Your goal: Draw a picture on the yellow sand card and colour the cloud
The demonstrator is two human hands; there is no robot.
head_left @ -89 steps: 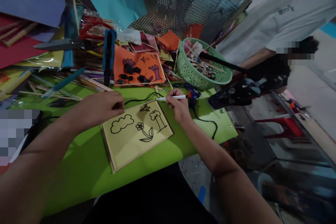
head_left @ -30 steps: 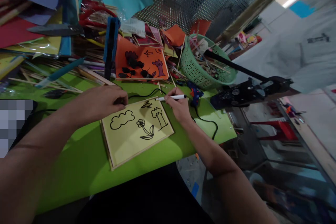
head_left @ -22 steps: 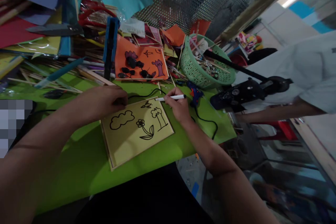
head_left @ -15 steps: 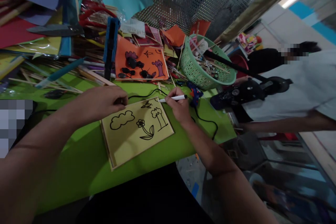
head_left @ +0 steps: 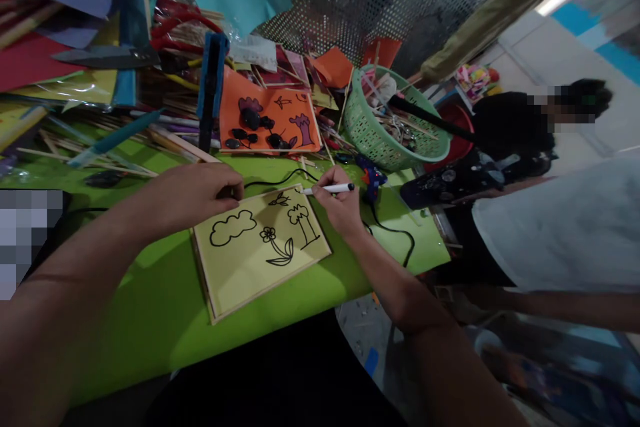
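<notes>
Pinching the marker (head_left: 340,187), right hand (head_left: 345,213) is pointing leftward at yellow card's (head_left: 245,273) corner; loosely curled left hand (head_left: 200,193) is resting alongside.

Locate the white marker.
Head view, near the centre: the white marker is in the right hand, tip at the far-right corner of the yellow sheet.

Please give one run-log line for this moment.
yellow sheet: black drawings | right hand: holding white marker, tip at far right corner | left hand: at far edge
</notes>
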